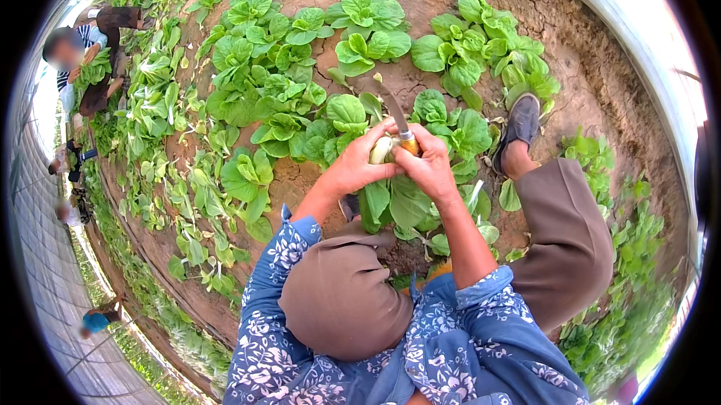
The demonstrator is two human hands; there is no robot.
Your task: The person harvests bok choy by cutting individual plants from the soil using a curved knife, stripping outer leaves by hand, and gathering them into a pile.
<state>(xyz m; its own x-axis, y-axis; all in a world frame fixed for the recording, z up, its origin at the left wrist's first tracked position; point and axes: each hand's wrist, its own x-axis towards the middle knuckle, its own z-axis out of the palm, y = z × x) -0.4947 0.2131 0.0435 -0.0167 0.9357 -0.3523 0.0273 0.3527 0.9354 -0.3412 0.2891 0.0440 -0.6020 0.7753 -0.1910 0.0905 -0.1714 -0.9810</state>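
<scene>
Both hands meet in front of my knees, above the leafy plants. My left hand [362,157] is wrapped around the pale stem base of a cut leafy green [382,150], whose broad leaves hang down toward me. In my right hand [426,162] is a sickle-like knife with a wooden handle [410,146]. Its curved, dull blade [392,103] points away from me, up and to the left. My right thumb presses at the stem base beside the handle. The fingers partly hide both the stem and the handle.
Leafy green plants [276,67] grow in the soil [315,179] ahead and leftward. Cut greens and loose leaves [194,196] lie in a strip at left. A person [84,55] crouches at upper left, holding greens. My shod foot [518,129] stands at right, near the plastic greenhouse wall [636,38].
</scene>
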